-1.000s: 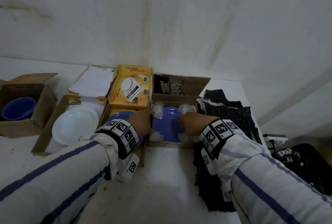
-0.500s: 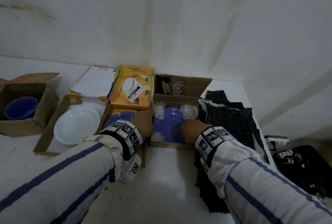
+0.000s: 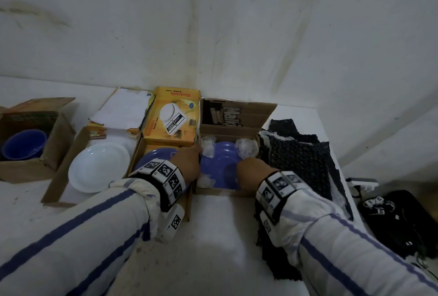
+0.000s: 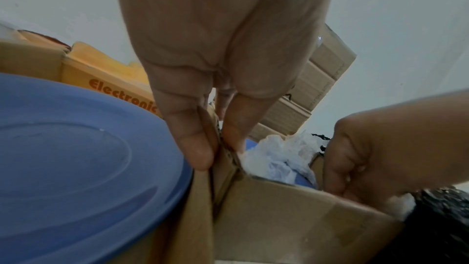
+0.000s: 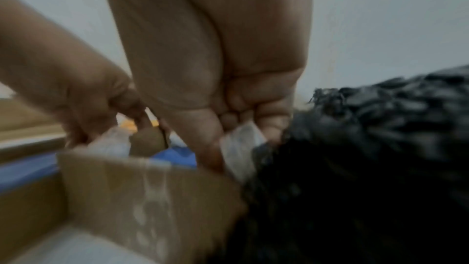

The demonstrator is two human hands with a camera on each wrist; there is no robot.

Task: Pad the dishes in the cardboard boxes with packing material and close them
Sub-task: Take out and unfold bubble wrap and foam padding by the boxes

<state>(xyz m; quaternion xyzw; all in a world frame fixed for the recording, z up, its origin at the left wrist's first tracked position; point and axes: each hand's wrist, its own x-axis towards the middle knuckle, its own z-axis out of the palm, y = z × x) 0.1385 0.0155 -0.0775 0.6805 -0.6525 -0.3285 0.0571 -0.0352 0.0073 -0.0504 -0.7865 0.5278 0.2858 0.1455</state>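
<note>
White plaster wall, stained in places, stood behind a white desk [image 3: 220, 236] that carried four open cardboard boxes in a row near its far edge. The box with the dark printed flap [image 3: 237, 115] held a blue plate [image 3: 221, 165], and clear crumpled plastic wads [image 3: 246, 147] already sat in its far corners, with another wad [image 3: 206, 180] at the near left corner. The left hand [image 3: 187, 165] pinched the left wall of this box between thumb and fingers [image 4: 195, 148]. The right hand [image 3: 251, 172] was at the near right corner, its fingers curled on a white piece of packing material [image 5: 238, 148] that it seemed to push beside the plate.

In my judgement the padding of this one box was nearly finished, but its flap was still up. The yellow kitchen scale box [image 3: 171, 117] with a second blue plate [image 3: 156, 160], the flat box with a white plate [image 3: 99, 166], and the box at the far left edge with a blue bowl [image 3: 23, 144] showed no padding and were all open, so most of the task was left. Black bubble wrap sheets [image 3: 301, 165] lay at the right edge of the desk, ready to use.

The right wrist view was blurred, so the exact grip was hard to read. The sleeves hid the near parts of two boxes, and the dark objects [image 3: 398, 219] beyond the right edge could not be identified.
</note>
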